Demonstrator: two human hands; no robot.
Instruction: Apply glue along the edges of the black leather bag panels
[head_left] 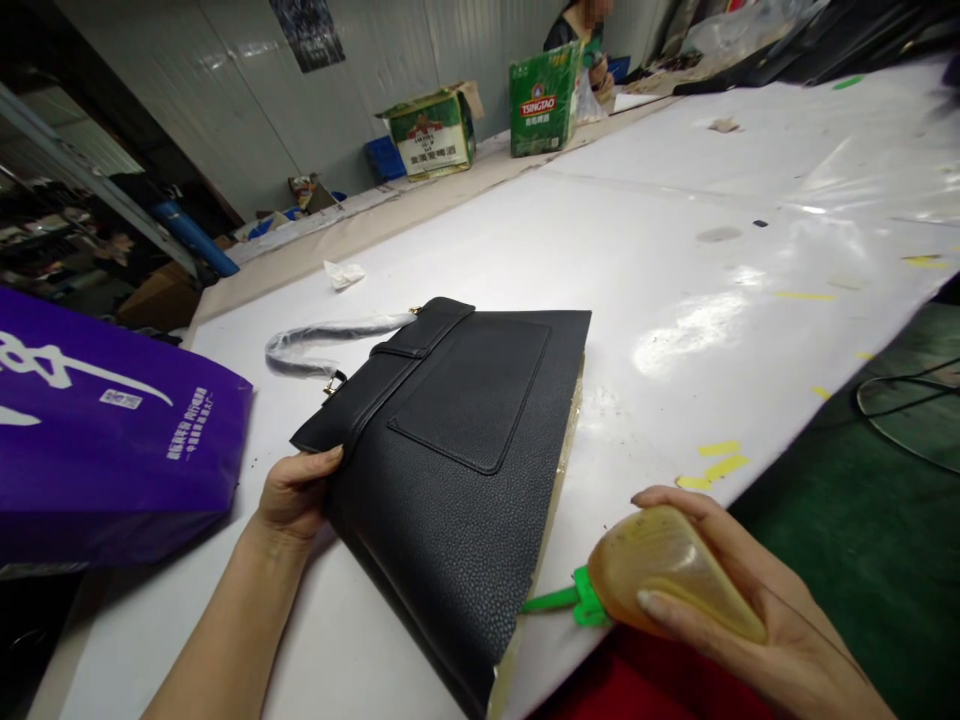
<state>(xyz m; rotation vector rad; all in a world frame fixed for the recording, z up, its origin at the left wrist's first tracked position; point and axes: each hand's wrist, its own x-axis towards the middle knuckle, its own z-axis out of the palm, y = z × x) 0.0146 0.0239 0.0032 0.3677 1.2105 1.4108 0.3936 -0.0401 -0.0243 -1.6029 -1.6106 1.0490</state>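
Observation:
A black leather handbag point(457, 440) lies at a slant on the white table, its stitched pocket patch facing up. Its handle point(330, 340), wrapped in clear plastic, points to the far left. My left hand point(300, 490) grips the bag's left side, thumb on top and fingers hidden beneath. In my right hand point(720, 580) is an amber squeeze bottle point(660, 570) with a green nozzle point(555, 600). The nozzle tip meets the bag's raw near-right edge point(559, 480), where a pale lining strip shows. I cannot make out any liquid leaving the tip.
A purple bag point(120, 430) stands at the left table edge. Along the back are a green Tsingtao box point(544, 100), another carton point(431, 130) and a person point(585, 40). Yellow scraps point(720, 460) lie near the right edge; a crumpled tissue point(343, 275) lies beyond the handle.

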